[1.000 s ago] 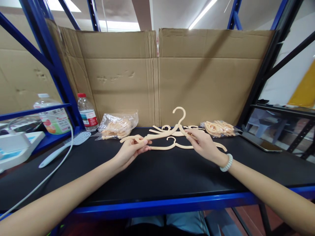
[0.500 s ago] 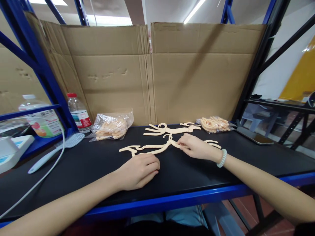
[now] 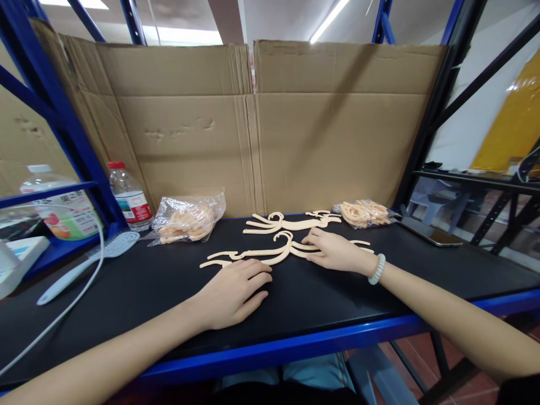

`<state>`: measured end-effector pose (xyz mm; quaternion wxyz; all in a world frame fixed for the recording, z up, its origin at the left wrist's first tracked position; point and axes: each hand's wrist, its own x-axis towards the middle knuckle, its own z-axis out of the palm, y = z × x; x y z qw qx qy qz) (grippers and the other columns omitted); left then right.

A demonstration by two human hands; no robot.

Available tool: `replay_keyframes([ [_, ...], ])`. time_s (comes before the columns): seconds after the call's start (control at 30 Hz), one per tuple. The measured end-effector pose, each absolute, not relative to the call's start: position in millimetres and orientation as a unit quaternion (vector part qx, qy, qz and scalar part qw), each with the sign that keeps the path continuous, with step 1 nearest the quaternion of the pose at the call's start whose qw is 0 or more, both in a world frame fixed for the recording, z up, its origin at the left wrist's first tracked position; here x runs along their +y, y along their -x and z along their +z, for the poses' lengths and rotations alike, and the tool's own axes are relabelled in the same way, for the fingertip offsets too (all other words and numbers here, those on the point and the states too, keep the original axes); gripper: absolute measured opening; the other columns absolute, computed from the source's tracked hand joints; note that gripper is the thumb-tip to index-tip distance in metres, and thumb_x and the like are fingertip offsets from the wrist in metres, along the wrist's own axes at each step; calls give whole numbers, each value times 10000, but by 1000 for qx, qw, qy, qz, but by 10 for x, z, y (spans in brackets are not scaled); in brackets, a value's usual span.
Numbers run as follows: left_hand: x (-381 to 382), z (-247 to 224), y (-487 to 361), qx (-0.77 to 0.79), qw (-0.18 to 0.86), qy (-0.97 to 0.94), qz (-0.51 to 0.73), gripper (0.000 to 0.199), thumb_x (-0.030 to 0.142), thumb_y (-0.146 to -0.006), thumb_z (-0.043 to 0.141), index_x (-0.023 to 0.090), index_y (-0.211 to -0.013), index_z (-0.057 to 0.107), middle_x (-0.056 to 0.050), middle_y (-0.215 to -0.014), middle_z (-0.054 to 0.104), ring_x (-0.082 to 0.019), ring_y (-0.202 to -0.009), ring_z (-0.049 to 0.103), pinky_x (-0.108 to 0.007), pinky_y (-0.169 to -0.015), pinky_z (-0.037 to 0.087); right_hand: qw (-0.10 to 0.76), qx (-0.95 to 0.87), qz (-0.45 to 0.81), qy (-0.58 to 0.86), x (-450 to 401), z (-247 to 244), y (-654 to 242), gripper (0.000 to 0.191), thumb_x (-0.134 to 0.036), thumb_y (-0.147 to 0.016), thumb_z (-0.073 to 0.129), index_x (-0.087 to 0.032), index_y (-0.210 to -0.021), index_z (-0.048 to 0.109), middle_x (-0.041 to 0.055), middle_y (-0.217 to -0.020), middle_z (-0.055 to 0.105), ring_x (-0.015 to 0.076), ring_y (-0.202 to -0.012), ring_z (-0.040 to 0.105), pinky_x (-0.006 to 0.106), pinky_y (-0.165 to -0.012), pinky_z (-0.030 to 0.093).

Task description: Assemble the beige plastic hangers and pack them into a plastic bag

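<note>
A beige plastic clothes hanger [image 3: 276,259] lies on the black table in front of me, its hook curling to the left and its arms spread to both sides. The fingers of my right hand [image 3: 337,252] are closed on its right arm and hide part of it. My left hand [image 3: 234,293] lies palm down at its left arm, thumb apart from the other fingers; the fingertips seem to touch the arm. Just behind lies a second beige hanger [image 3: 301,225], and neither hand touches it.
Clear bags of beige parts lie at the back left [image 3: 189,222] and back right [image 3: 365,214]. A pale hairbrush [image 3: 120,245], a white cable [image 3: 86,292] and a red-capped bottle [image 3: 134,205] are on the left. A phone [image 3: 428,230] lies far right. Cardboard [image 3: 189,129] walls the back.
The front hanger's hook has turned lower and to the left, and its left arms lie further apart. My left thumb has spread away from the fingers. The view has shifted slightly.
</note>
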<state>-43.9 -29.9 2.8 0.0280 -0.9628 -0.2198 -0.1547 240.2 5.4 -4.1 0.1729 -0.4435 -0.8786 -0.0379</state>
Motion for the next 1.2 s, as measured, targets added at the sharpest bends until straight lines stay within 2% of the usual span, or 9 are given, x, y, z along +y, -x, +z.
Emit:
replay_keyframes([
  [0.2, -257, 10, 447, -247, 40, 956, -151, 249, 244, -887, 445, 190, -1069, 605, -103, -1141, 619, -255, -1036, 567, -388, -891, 443, 157, -881, -30, 446, 101, -42, -2442, 140, -244, -861, 514, -170, -887, 630, 66, -902, 567, 174, -795, 574, 284, -747, 436],
  [0.33, -228, -4, 453, -263, 17, 949, -173, 247, 250, -874, 471, 197, -1070, 612, -97, -1135, 627, -249, -1049, 567, -386, -907, 446, 168, -877, -19, 451, 152, -44, -2483, 164, -212, -850, 515, -172, -935, 650, 69, -903, 600, 175, -793, 579, 278, -734, 436],
  [0.63, -207, -15, 467, -285, 8, 946, -154, 295, 276, -880, 470, 207, -1144, 581, -98, -1209, 584, -260, -1121, 527, -401, -964, 417, 167, -880, -18, 445, 251, -50, -2530, 163, -193, -843, 504, -161, -900, 653, 76, -891, 657, 196, -839, 600, 292, -767, 441],
  [0.87, -205, -1, 463, -311, -9, 942, -124, 326, 305, -898, 435, 205, -1185, 553, -109, -1300, 528, -269, -1206, 475, -408, -997, 389, 163, -879, -27, 447, 285, -80, -2537, 195, -203, -857, 472, -148, -924, 647, 89, -906, 659, 202, -869, 602, 305, -786, 448],
  [1.2, -185, 5, 470, -327, -21, 938, -115, 326, 321, -904, 439, 216, -1193, 547, -89, -1336, 501, -255, -1231, 458, -403, -1021, 383, 173, -875, -23, 452, 292, -71, -2539, 180, -216, -856, 484, -154, -911, 643, 84, -899, 655, 197, -853, 591, 293, -759, 442],
])
